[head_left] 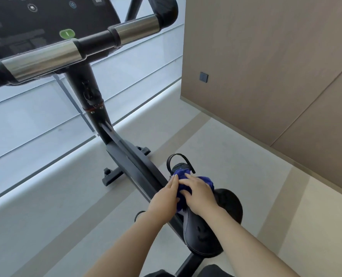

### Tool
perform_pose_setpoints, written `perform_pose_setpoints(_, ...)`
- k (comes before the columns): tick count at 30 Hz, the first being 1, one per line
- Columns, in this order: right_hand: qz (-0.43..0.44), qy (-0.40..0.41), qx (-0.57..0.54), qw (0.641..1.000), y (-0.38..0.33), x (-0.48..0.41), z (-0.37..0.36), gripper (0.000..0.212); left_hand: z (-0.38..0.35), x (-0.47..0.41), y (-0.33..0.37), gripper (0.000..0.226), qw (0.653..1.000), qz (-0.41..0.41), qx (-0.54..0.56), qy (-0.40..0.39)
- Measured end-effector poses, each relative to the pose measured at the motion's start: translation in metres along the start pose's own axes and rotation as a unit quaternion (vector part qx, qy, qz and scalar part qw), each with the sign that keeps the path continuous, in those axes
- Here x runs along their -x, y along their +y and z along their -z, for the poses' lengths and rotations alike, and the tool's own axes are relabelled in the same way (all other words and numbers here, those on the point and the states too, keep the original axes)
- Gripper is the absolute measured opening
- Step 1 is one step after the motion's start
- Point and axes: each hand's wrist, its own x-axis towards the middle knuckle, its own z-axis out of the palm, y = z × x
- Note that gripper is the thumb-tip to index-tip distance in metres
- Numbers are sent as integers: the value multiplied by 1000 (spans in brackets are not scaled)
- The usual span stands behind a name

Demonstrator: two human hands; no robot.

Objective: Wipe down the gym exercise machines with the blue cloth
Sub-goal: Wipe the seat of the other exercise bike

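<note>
Exercise bike console (46, 19) and handlebar (46, 56) sat upper left, and the black frame (136, 166) ran down to the right. Left hand (166, 194) lay over the frame, its fingers (173, 181) fairly straight, pressed against the side of the blue cloth (181, 173). The cloth was bunched on the crank area, touching the strapped pedal (181, 165). Right hand (199, 193) covered it from above, fingers (186, 189) curled over it, gripping. Tan wall panel (266, 66) far right.
</note>
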Motion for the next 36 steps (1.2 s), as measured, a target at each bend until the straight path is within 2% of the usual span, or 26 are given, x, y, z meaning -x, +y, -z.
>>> perform_pose_setpoints(6,-10,-37,-84,996,1,-19,4,31,4,-15,-10,67,998,35,45,9)
perform_pose_setpoints(11,17,-46,-74,996,4,-18,14,29,3,-10,-2,65,997,50,44,34)
perform_pose_setpoints(15,18,-43,-65,997,24,-1,27,28,-2,-1,18,65,999,23,-10,38)
perform_pose_setpoints(19,30,-76,-30,996,49,10,49,25,-16,1,39,58,999,-23,-30,30)
perform_pose_setpoints(21,24,-85,-13,996,58,13,59,23,-23,5,39,64,999,-22,-33,26)
perform_pose_setpoints(25,14,-78,-8,997,66,25,62,23,-32,8,29,84,998,37,-53,22)
perform_pose_setpoints(27,21,-53,10,998,65,31,59,27,-31,7,29,92,998,37,-54,25)
perform_pose_setpoints(30,12,-28,31,999,63,32,51,34,-28,5,26,90,998,26,-51,11)
perform_pose_setpoints(33,-18,-42,31,998,54,29,42,50,-13,3,13,88,998,-22,-61,-3)
perform_pose_setpoints(36,-14,-79,77,994,35,23,27,65,9,-3,-1,78,993,-75,-75,-53)
